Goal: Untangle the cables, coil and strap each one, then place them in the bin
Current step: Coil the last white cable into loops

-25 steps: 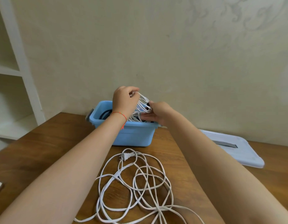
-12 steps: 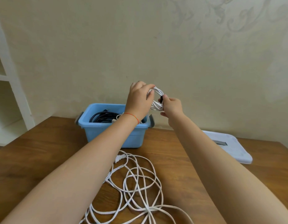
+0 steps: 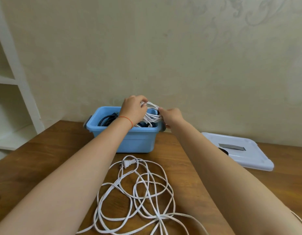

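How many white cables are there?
2: one coiled white cable held by both hands over the blue bin; one loose white cable on the table. The bin may hide more.

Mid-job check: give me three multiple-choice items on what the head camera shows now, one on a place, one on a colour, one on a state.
1. Where is the white coil?
A. on the table
B. above the bin
C. on the lid

2. What colour is the bin?
A. blue
B. red
C. green

3. How does the loose cable on the table lie?
A. strapped
B. tangled
C. plugged in

Key: 1 B, the left hand and right hand hold it over the rim. 2 A, its walls are light blue. 3 B, its loops cross, with its plug free.
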The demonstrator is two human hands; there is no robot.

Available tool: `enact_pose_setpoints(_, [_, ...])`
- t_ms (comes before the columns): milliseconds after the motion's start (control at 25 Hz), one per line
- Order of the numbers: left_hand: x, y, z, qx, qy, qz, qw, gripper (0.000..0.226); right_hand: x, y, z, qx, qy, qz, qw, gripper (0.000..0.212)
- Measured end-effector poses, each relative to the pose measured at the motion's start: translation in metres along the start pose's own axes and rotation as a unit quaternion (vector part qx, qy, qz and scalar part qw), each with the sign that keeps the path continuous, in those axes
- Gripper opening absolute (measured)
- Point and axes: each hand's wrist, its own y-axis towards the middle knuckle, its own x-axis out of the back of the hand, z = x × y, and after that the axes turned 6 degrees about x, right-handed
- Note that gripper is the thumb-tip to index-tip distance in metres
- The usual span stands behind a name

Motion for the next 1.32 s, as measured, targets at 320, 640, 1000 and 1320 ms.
enact_pose_setpoints(320, [0.012, -0.002, 0.027, -0.013, 0.228, 0.086, 0.970, 0.027, -0.029, -0.006, 0.000, 0.112, -0.290, 0.007, 0.950, 0.031])
enact_pose_setpoints(640, [0.012, -0.006, -0.006, 0.081, 0.270, 0.376, 0.883, 0.068, -0.030, 0.002, 0.003, 0.135, -0.377, -0.023, 0.916, 0.017])
enact_pose_setpoints(1000, [0.002, -0.008, 0.001, 0.100, 0.249, 0.330, 0.905, 0.045, -0.013, -0.004, 0.007, 0.136, -0.368, 0.064, 0.918, 0.028])
enact_pose_setpoints(1320, [0.009, -0.099, -0.021, -0.055, 0.067, 0.037, 0.996, 0.036, 0.035, -0.101, -0.019, 0.197, -0.294, 0.060, 0.934, 0.028])
